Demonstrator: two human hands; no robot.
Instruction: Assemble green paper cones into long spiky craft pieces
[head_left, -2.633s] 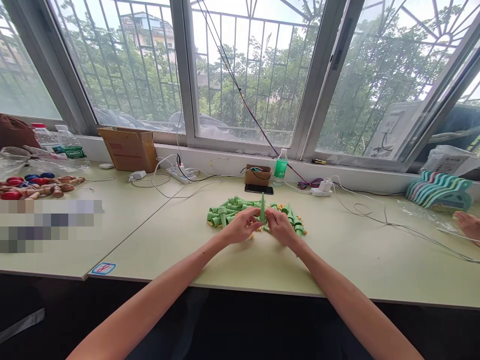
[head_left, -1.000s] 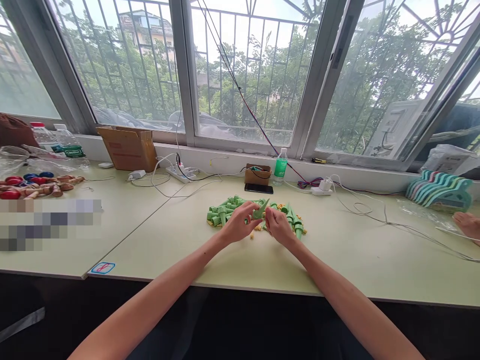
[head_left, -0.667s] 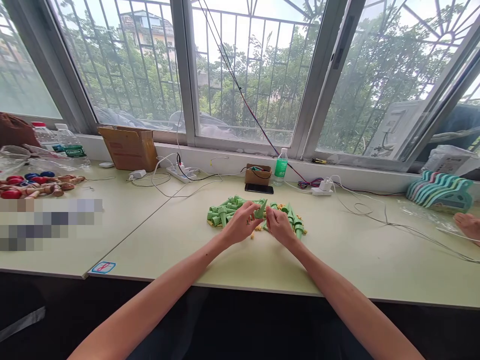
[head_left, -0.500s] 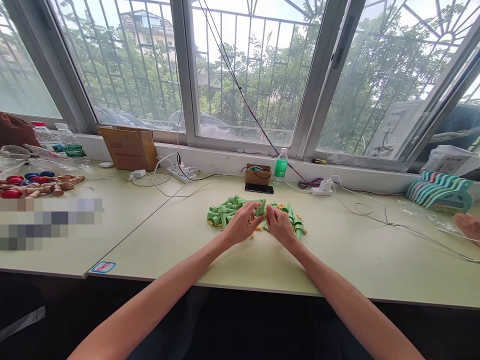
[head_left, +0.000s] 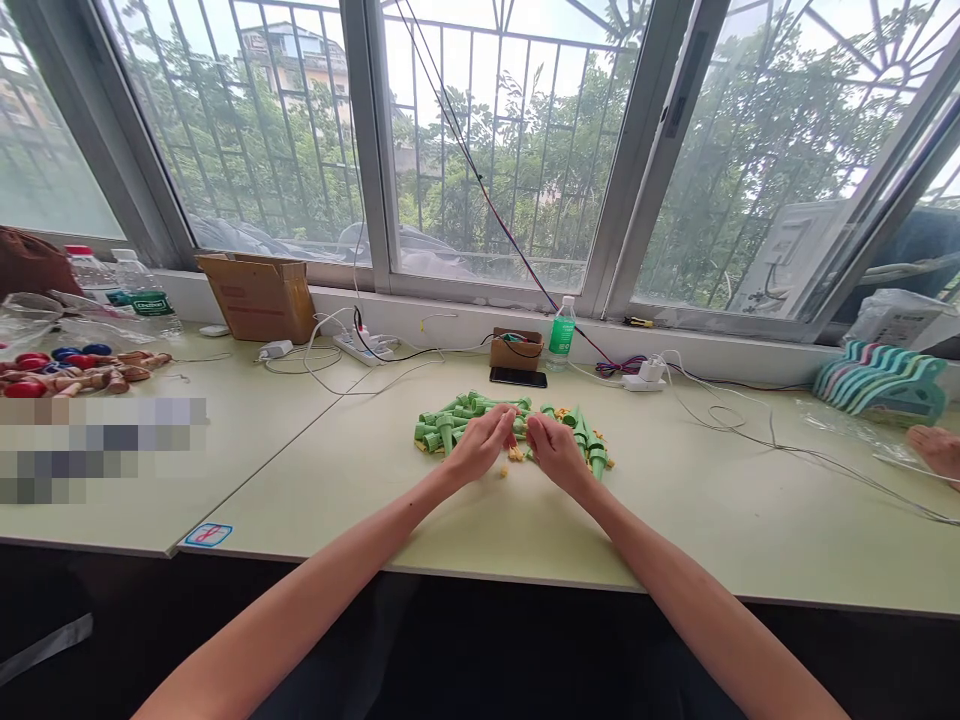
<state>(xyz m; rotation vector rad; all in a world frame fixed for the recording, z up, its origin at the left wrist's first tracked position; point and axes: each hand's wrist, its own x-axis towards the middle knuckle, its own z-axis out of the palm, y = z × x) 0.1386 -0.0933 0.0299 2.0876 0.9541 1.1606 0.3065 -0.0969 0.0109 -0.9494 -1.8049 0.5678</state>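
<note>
Two hands, L hand [head_left: 484, 446] & R hand [head_left: 558, 450], nearly meet, fingers curled—can't tell if either grips anything—at the near side of piled green cones [head_left: 480, 403], w/ one cone [head_left: 445, 430] beside L hand, its tip toward the camera.

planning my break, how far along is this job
Probably partway. Done: green plastic cones with wide collars at the pile's right look assembled, though unconfirmed. In hand: left hand and right hand are close together, fingers hiding anything held. Remaining: short green plastic cylinders and small yellow pieces look loose.
</note>
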